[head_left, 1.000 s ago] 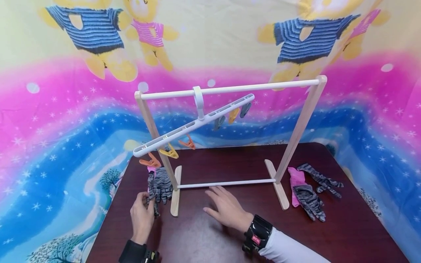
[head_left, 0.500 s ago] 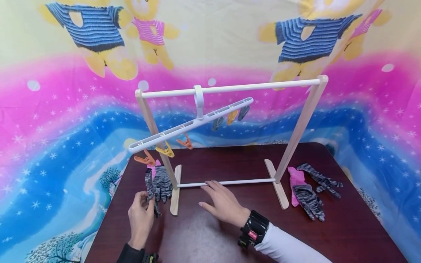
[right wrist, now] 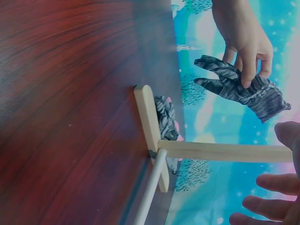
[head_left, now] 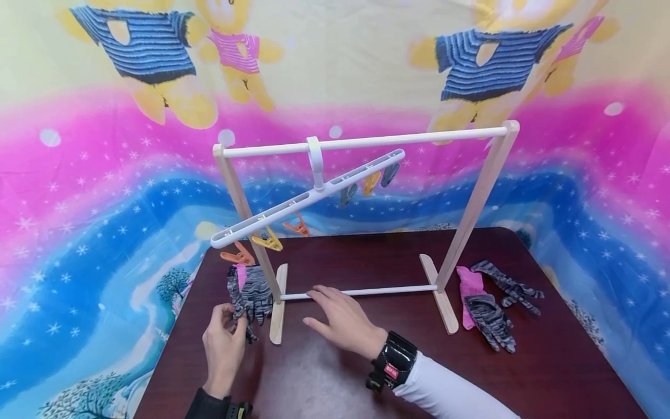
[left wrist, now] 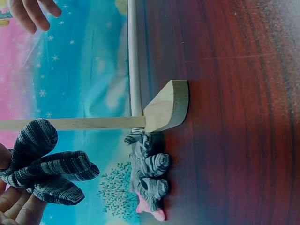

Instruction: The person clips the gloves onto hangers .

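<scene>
My left hand point(head_left: 224, 343) pinches a grey-and-black striped knit glove point(right wrist: 265, 96) between thumb and fingers, holding it up off the table at the left. Its fingers dangle downward. Behind it another striped glove point(head_left: 257, 288) lies on the table with a pink piece point(left wrist: 150, 206) by it. My right hand point(head_left: 342, 320) is held palm down with fingers spread and nothing in them, overlapping the rack's lower bar in the head view. A white clip hanger point(head_left: 277, 213) hangs slanted from the rack's top bar point(head_left: 398, 141), its near left end above the held glove.
Orange, yellow and grey-blue clothespins hang along the hanger, including an orange one point(head_left: 238, 254) at its left end. The rack's wooden left foot point(head_left: 278, 314) stands beside the gloves. Right of the rack lie more striped gloves point(head_left: 492, 320) with a pink piece point(head_left: 471, 282).
My right hand has moved left along the lower bar. The hanger swung slightly and came back. My left hand keeps hold of the glove, whose upper end has shifted a little left.
</scene>
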`<action>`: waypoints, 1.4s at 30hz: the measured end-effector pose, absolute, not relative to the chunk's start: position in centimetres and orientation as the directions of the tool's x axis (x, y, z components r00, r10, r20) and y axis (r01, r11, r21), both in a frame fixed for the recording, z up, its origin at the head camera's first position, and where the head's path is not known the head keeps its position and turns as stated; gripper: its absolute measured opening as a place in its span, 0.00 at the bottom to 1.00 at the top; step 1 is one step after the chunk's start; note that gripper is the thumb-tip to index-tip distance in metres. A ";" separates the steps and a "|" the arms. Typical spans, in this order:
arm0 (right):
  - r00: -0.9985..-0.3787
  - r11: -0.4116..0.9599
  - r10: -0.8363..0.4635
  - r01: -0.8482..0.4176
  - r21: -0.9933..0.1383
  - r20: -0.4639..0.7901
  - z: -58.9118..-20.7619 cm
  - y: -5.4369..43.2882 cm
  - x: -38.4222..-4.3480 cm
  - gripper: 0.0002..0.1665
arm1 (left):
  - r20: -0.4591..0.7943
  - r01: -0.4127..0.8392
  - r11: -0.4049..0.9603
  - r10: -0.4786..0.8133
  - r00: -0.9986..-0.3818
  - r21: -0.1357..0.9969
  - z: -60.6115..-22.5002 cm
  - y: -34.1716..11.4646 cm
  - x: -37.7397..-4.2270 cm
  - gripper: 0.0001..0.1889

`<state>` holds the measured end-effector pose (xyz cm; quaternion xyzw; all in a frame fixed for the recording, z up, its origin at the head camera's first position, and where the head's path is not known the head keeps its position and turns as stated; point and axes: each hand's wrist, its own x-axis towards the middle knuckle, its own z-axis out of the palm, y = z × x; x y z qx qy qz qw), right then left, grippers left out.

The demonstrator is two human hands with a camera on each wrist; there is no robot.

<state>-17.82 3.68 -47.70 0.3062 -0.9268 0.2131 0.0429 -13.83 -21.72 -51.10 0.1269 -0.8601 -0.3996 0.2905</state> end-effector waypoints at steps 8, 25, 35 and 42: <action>-0.797 0.702 -0.557 -0.602 -0.380 0.234 -46.9 2.8 -18.1 0.35 | 0.431 0.037 0.663 -0.442 -0.786 0.748 -50.7 -21.6 -13.8 0.10; -0.753 0.646 -0.570 -0.658 -0.387 0.329 -44.9 1.0 -18.2 0.33 | 0.491 0.083 0.695 -0.413 -0.767 0.714 -49.9 -21.5 -13.9 0.11; -0.720 0.616 -0.578 -0.694 -0.374 0.384 -43.4 -0.6 -18.3 0.34 | 0.527 0.109 0.706 -0.407 -0.746 0.700 -49.0 -21.6 -13.7 0.10; -0.713 0.607 -0.588 -0.701 -0.374 0.382 -42.4 -1.6 -18.3 0.34 | 0.541 0.143 0.702 -0.384 -0.748 0.697 -48.7 -21.9 -13.8 0.11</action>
